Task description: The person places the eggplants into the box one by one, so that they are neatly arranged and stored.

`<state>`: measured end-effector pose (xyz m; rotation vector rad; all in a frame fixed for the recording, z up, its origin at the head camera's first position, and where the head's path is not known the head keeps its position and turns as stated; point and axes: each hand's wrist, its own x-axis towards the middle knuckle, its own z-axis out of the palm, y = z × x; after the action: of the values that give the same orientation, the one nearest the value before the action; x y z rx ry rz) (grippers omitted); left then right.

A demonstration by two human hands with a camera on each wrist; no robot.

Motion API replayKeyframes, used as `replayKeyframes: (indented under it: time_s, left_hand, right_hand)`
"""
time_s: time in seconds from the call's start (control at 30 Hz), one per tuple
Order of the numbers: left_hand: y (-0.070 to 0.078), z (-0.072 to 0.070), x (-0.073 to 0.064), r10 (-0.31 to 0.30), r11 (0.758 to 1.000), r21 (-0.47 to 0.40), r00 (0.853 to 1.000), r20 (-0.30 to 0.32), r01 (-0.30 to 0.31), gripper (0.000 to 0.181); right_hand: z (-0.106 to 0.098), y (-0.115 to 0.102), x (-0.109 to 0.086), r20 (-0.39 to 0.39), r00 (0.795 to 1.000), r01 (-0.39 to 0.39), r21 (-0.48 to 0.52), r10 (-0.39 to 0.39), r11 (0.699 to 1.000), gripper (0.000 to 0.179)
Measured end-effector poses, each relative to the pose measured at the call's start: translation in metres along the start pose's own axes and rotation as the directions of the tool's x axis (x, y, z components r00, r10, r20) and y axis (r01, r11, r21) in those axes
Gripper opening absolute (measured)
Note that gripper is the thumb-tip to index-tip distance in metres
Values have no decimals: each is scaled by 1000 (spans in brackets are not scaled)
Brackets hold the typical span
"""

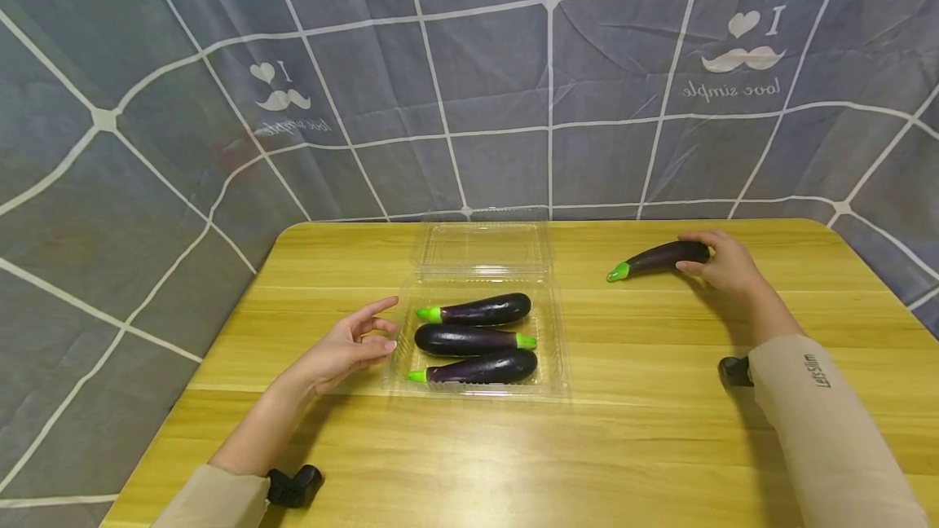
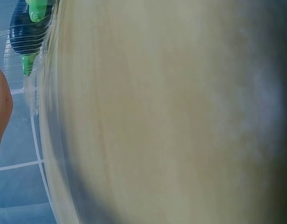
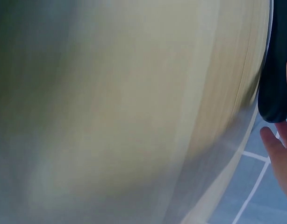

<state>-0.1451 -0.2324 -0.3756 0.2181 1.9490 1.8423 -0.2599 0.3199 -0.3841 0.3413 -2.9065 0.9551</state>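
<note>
My right hand (image 1: 726,263) grips a dark purple eggplant (image 1: 663,257) by its thick end, at the back right of the table. Its green stem end points left. In the right wrist view the thumb lies over the eggplant (image 3: 274,70), with other fingers beyond its rounded end. An open clear plastic clamshell box (image 1: 555,349) sits left of centre, its lid (image 1: 484,243) folded back. Inside, three more eggplants lie side by side: back (image 1: 487,310), middle (image 1: 465,341) and front (image 1: 487,367). My left hand (image 1: 348,349) is at the box's left rim, fingers loosely bent, holding nothing.
The wooden table (image 1: 477,463) ends at a grey curtain (image 1: 499,88) with white lines, which hangs behind and at both sides. Black wrist cameras, left (image 1: 295,486) and right (image 1: 735,371), jut from the sleeves near the tabletop.
</note>
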Motion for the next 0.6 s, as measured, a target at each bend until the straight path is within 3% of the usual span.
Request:
replayKeyframes:
  time_s: [0.17, 0.6]
  left_hand:
    - [1, 0, 0, 1, 1000, -4, 1000, -2, -1, 75]
    - [1, 0, 0, 2, 1000, -16, 1000, -1, -2, 76]
  right_hand:
    - [1, -1, 0, 4, 1000, 16, -37, -16, 999, 56]
    - [5, -6, -2, -61, 992, 100, -100, -106, 990, 47]
